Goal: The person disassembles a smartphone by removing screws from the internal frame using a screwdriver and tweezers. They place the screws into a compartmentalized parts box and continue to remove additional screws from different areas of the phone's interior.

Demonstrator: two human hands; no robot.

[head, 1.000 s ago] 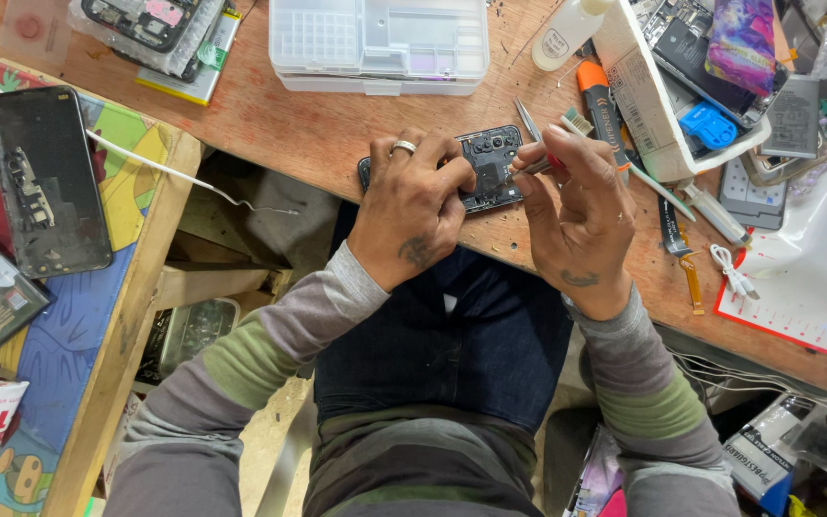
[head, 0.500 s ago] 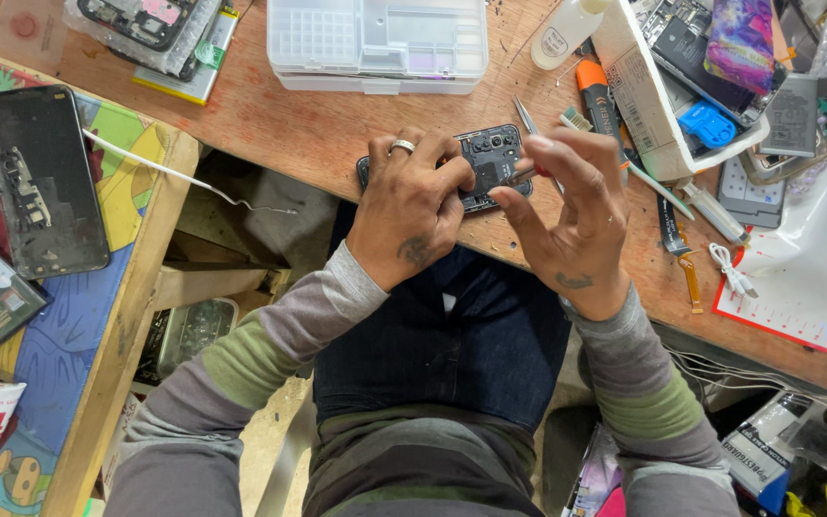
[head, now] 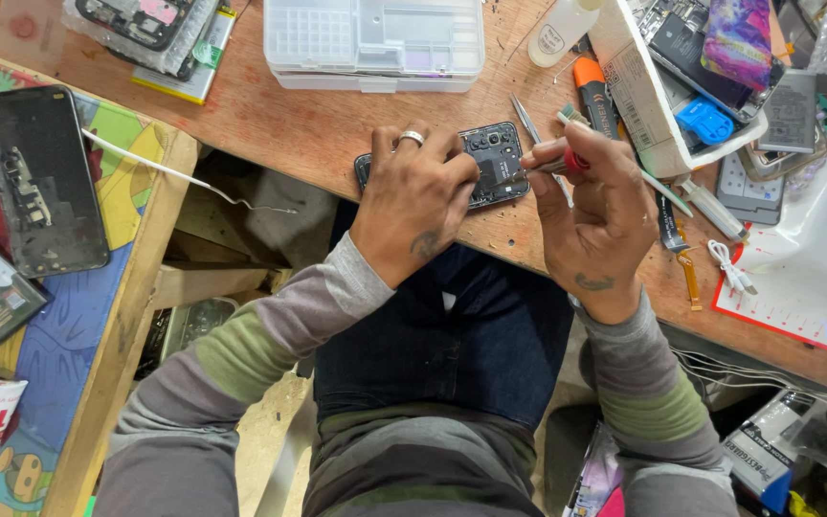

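Phone (head: 490, 165) unmoved under left hand (head: 418, 196); right hand (head: 591, 206) shifted slightly, now pinching red-collared screwdriver (head: 552, 163).

Bare wood left of opened phone (head: 490, 168); clear organizer box (head: 375, 43) blocks behind, white tray (head: 643, 105) right.
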